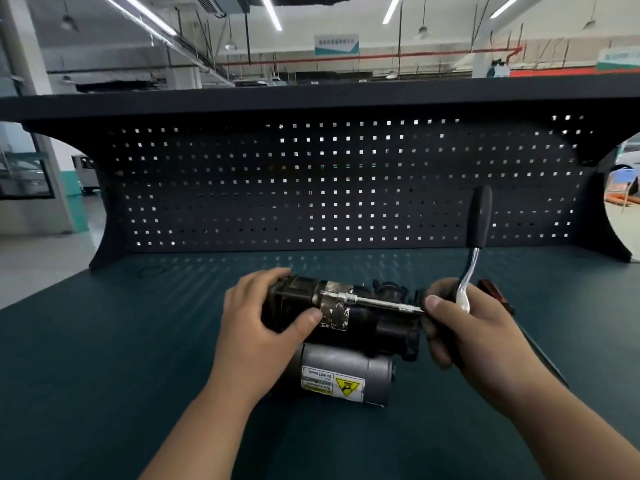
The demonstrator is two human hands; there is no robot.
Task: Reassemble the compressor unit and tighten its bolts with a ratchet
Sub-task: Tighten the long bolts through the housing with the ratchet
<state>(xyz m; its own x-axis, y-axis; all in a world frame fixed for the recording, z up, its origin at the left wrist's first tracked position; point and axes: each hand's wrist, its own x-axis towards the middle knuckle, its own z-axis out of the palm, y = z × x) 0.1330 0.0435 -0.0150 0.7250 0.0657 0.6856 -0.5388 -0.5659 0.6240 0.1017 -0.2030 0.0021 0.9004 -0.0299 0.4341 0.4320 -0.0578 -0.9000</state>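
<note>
The compressor (374,327) is lying mid-bench (138,341). The left hand (263,317) is gripping its left end. The right hand (474,327) is pinching the ratchet (478,230) at its head, with the extension (374,301) running left along the body. Bracing the body and keeping the extension in line with the bolt is likely mattering most here. The bolt itself is proving hard to make out, and a red part (491,289) is hiding behind the right hand.

The left hand (263,317) covers the nine-o'clock end of the compressor (363,323). The right hand (474,327) swallows the head of the ratchet (479,220). A red part (493,289) peeks out at one o'clock, mostly hidden. The label (332,381) has print too small to read. Both forearms run off at six o'clock.
</note>
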